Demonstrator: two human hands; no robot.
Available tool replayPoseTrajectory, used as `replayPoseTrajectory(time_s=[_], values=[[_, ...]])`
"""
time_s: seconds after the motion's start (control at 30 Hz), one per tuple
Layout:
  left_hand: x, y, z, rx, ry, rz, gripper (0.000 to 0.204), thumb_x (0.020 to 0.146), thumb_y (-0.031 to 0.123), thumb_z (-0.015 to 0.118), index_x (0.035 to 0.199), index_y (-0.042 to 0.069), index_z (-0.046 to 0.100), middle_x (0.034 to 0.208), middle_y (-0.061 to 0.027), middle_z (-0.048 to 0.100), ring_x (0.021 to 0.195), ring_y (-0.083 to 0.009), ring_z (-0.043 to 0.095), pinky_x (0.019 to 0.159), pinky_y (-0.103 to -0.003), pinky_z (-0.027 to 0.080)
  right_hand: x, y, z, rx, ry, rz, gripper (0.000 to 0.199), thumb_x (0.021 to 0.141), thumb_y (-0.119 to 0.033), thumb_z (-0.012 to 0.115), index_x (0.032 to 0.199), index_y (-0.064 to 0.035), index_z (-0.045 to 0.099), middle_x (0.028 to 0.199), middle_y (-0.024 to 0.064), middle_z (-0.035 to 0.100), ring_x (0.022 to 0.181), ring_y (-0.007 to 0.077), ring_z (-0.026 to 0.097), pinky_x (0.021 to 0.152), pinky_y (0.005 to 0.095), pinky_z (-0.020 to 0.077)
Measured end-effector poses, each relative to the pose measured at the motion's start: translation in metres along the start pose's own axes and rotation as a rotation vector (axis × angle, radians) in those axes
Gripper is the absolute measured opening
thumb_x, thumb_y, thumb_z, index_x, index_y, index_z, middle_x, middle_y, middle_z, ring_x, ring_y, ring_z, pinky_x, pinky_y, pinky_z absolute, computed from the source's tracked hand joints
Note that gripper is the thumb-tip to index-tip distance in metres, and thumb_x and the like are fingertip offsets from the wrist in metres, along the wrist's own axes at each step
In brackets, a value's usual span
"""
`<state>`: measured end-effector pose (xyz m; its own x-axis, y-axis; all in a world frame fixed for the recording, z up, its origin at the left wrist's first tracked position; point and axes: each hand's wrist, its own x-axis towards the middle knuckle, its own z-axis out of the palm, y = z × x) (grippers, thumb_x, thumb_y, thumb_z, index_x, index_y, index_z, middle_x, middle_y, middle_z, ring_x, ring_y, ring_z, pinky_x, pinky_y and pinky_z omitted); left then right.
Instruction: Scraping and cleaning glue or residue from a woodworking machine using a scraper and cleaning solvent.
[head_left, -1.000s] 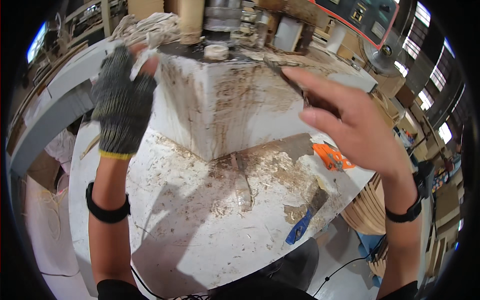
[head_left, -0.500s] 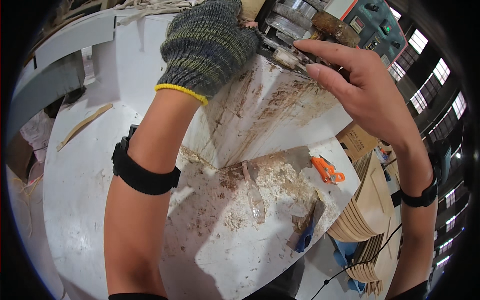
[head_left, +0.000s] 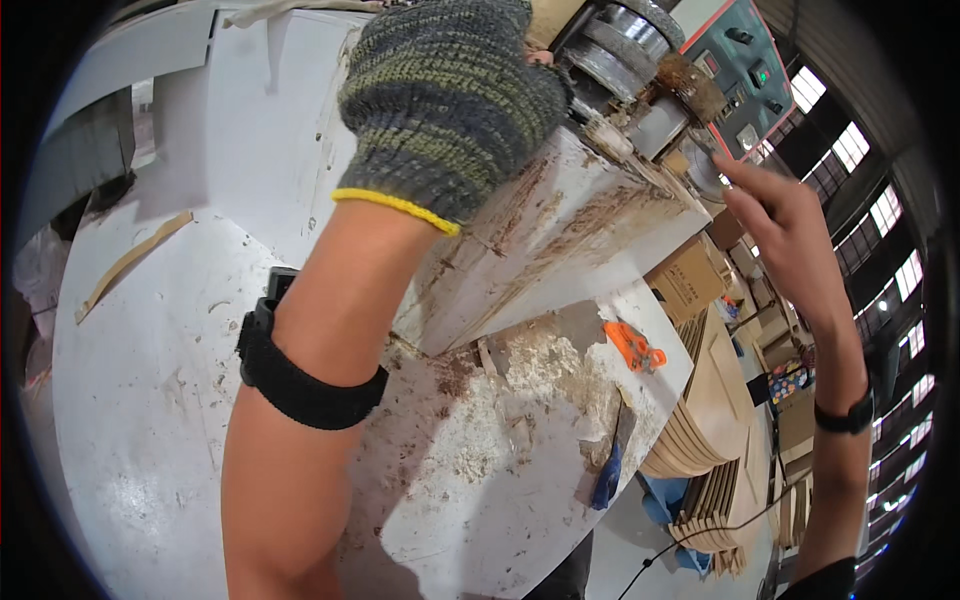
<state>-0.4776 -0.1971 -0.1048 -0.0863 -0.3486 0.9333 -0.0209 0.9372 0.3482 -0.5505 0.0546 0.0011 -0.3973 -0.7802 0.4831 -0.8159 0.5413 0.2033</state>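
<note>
Right hand (head_left: 797,232) moved rightward, half-curled (hold unclear)

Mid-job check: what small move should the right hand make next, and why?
I'd probably bring the right hand a little left, toward the brown-stained white block: the gloved left hand is up near its top edge, beside the metal rollers, while the right one is raised off to the side. I can't tell whether it holds anything.
</note>
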Motion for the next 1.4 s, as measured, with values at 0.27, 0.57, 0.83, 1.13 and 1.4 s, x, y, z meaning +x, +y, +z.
replayPoseTrajectory(time_s=[0.27, 0.57, 0.83, 1.13, 1.4], values=[[-0.004, -0.018, 0.001, 0.055, -0.178, -0.063, 0.047, 0.086, 0.038, 0.067, 0.119, 0.004, 0.060, 0.091, -0.0109, 0.069, 0.082, -0.0204, 0.064, 0.076, -0.035, 0.050, 0.012, -0.054, 0.004, 0.053, -0.126, -0.290, 0.032, 0.094, -0.008, 0.059, 0.126, -0.0028, 0.062, 0.087, 0.0078, 0.068, 0.071, 0.0065, 0.052, 0.067, 0.0233, 0.0443], [0.001, -0.005, -0.003, 0.015, -0.126, -0.066, 0.028, 0.081, 0.025, 0.065, 0.093, 0.000, 0.059, 0.070, -0.0162, 0.061, 0.071, -0.0342, 0.063, 0.069, -0.045, 0.049, 0.032, -0.044, 0.007, 0.108, -0.063, -0.330, 0.029, 0.095, -0.009, 0.059, 0.123, -0.0059, 0.066, 0.084, 0.0010, 0.066, 0.064, 0.0034, 0.046, 0.058, 0.0218, 0.0399], [0.001, -0.003, -0.036, -0.016, -0.126, -0.085, 0.031, 0.081, 0.023, 0.066, 0.101, -0.001, 0.061, 0.075, -0.0170, 0.062, 0.075, -0.0319, 0.064, 0.071, -0.043, 0.050, 0.042, -0.015, -0.002, 0.226, -0.208, -0.277, 0.027, 0.096, -0.014, 0.057, 0.119, -0.0017, 0.066, 0.095, 0.0068, 0.071, 0.081, 0.0086, 0.061, 0.074, 0.0248, 0.0492], [-0.002, 0.003, -0.010, -0.131, -0.039, -0.017, 0.035, 0.081, 0.018, 0.066, 0.111, -0.001, 0.062, 0.081, -0.0173, 0.065, 0.078, -0.0300, 0.065, 0.073, -0.041, 0.050, 0.011, -0.031, -0.010, 0.072, -0.169, -0.286, 0.032, 0.090, -0.004, 0.061, 0.122, -0.0011, 0.064, 0.103, 0.0143, 0.071, 0.089, 0.0185, 0.067, 0.081, 0.0284, 0.0500], [-0.009, -0.022, 0.010, 0.006, -0.051, 0.019, 0.041, 0.086, 0.038, 0.068, 0.112, 0.005, 0.066, 0.087, -0.0159, 0.069, 0.080, -0.0308, 0.067, 0.074, -0.041, 0.051, 0.021, -0.053, 0.005, -0.036, -0.111, -0.278, 0.029, 0.091, -0.009, 0.063, 0.119, -0.0023, 0.066, 0.098, 0.0158, 0.072, 0.080, 0.0242, 0.068, 0.074, 0.0299, 0.0509]])
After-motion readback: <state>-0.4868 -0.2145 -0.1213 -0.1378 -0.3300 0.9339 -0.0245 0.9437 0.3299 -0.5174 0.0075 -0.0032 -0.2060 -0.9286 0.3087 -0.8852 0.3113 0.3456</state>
